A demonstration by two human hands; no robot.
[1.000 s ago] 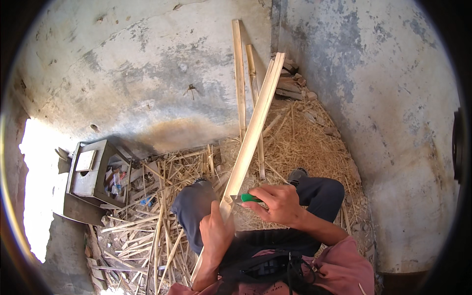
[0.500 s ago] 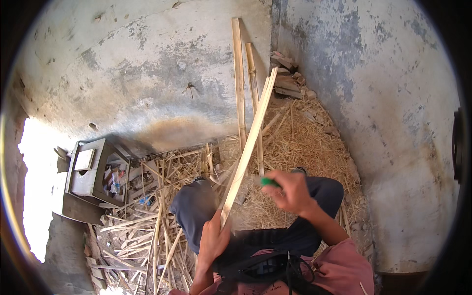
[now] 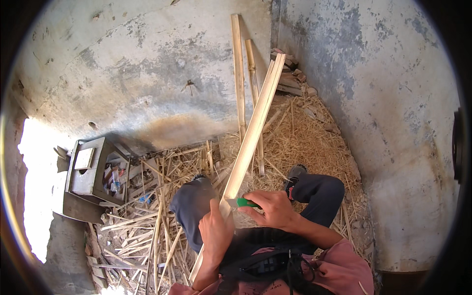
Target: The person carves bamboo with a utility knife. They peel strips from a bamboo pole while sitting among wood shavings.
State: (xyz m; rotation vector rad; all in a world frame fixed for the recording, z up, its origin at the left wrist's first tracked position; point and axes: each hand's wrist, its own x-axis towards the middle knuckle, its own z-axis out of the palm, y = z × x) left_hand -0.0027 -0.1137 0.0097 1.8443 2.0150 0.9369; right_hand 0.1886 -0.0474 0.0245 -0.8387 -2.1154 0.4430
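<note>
A long pale split bamboo length (image 3: 256,125) slants from my lap toward the wall corner. My left hand (image 3: 217,231) is closed on its near part. My right hand (image 3: 269,210) grips a knife with a green handle (image 3: 244,202); its blade rests against the bamboo just beside my left hand's fingertips. My bent legs, in dark trousers (image 3: 319,191), are either side of the work.
Two more bamboo lengths (image 3: 237,69) lean on the back wall (image 3: 147,64). Loose strips (image 3: 132,236) and straw shavings (image 3: 319,132) litter the floor. A worn cabinet (image 3: 91,169) holding odds and ends stands left, beside a bright opening; rubble (image 3: 290,86) fills the corner.
Half a second ago my right hand and knife were off the bamboo to the right; they have moved back down-left onto it. The bamboo's far end has shifted up and right.
</note>
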